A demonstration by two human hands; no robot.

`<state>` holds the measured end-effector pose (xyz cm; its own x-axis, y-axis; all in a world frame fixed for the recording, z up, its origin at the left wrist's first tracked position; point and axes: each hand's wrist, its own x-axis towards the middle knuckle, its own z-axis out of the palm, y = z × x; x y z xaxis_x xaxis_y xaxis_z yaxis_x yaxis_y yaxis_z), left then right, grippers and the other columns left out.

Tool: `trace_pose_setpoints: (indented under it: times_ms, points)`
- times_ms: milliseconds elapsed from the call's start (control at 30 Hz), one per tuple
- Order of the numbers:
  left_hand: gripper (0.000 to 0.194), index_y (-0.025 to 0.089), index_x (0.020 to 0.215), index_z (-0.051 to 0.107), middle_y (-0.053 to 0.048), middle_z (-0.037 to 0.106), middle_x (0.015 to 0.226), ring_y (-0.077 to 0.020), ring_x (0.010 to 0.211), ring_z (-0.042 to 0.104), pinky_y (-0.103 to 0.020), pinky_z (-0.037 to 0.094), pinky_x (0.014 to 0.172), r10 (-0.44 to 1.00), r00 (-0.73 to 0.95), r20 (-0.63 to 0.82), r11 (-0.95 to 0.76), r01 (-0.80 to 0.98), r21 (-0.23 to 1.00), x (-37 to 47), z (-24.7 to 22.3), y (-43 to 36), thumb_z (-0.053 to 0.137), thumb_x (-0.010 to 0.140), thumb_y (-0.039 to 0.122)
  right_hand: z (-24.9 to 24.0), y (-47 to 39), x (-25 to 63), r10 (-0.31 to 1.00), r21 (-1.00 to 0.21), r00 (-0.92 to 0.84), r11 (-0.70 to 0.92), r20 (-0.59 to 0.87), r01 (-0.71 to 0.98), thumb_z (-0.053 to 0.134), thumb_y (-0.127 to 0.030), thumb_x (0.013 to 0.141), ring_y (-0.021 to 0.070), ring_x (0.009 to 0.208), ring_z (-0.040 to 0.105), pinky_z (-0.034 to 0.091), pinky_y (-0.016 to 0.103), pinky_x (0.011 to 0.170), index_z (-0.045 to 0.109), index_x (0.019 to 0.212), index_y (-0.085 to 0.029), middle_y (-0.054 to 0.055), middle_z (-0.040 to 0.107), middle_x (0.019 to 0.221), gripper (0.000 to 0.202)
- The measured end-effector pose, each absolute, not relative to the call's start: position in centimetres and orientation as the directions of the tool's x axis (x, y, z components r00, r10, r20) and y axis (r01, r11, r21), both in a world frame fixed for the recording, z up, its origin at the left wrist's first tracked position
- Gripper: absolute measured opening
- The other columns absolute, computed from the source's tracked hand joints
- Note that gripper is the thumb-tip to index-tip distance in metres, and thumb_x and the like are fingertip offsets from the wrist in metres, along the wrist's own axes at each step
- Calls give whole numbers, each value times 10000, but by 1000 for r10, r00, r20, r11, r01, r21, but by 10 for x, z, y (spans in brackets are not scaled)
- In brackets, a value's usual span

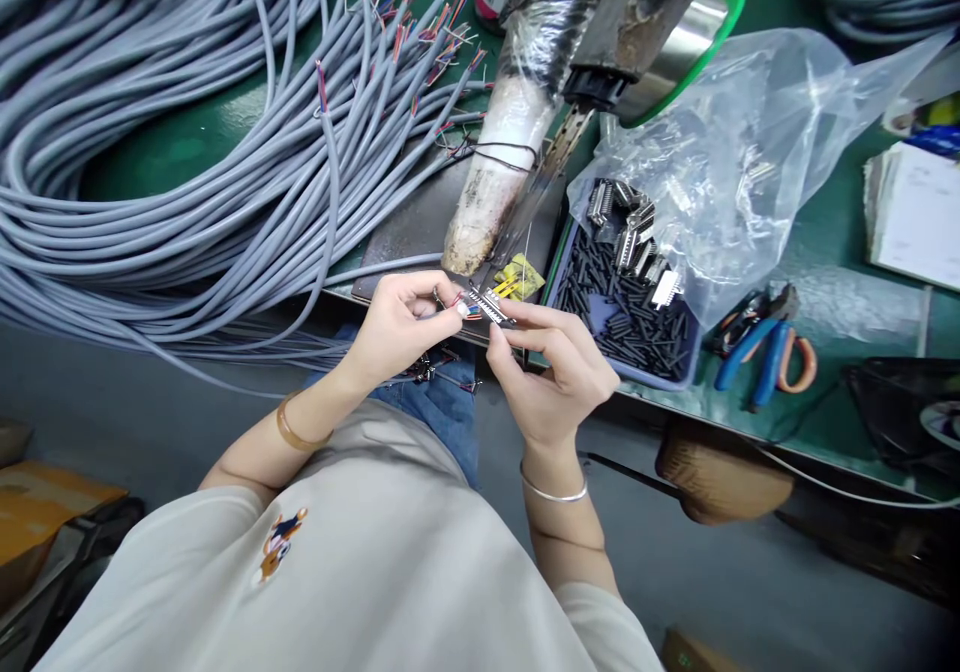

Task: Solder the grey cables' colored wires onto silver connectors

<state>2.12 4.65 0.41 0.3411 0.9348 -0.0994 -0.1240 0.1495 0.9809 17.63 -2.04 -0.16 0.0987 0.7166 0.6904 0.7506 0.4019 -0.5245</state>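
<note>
At the table's front edge, my left hand pinches the thin coloured wires at the end of a grey cable. Facing it, my right hand grips a small metal multi-pin connector between thumb and fingers. The wire tips meet the connector's left side; whether any are joined to it is too small to tell. Just beyond the hands is a yellow piece, below the tip of a white-wrapped tube and a soldering tool.
Bundled grey cables cover the left. Right of my hands, a blue tray holds black sleeves and metal connectors, partly under a clear plastic bag. Blue-handled pliers lie farther right. A solder spool stands behind.
</note>
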Motion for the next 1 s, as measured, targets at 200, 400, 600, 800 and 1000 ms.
trace_pose_setpoints:
  times_ms: [200,400,600,800,1000]
  points:
    - [219,144,615,602,-33,678,713,-77,586,556,-168,376,488,930,355,-99,155,-134,979,20,0,45,792,702,207,-3,-24,178,711,-475,57,406,700,781,756,-71,837,154,854,783,627,268,734,653,853,-237,10,810,1010,197]
    - [148,140,658,660,-26,672,687,-47,511,478,-172,310,441,925,362,-119,172,-119,978,17,5,42,770,713,223,-4,-24,173,792,-724,260,302,552,620,709,-145,897,169,857,772,614,292,680,647,815,-231,7,799,948,134]
    - [143,150,638,634,-30,670,699,-76,581,553,-170,376,481,954,293,-65,106,-124,987,19,5,40,747,708,202,-7,-23,169,767,-694,250,326,591,642,721,-132,887,161,866,761,614,302,727,654,821,-229,9,795,950,134]
    - [178,143,635,630,-28,669,684,-46,498,463,-173,291,424,913,389,-127,192,-134,972,12,5,44,780,702,212,-4,-22,173,817,-783,280,294,503,548,722,-135,886,159,866,758,609,308,746,650,798,-222,11,792,947,143]
    - [218,151,637,624,-5,632,616,-25,423,354,-184,228,378,871,456,-181,265,-127,956,10,6,45,808,705,246,-4,-23,175,833,-794,275,279,480,540,720,-147,888,169,858,762,605,302,708,647,785,-219,13,791,928,146]
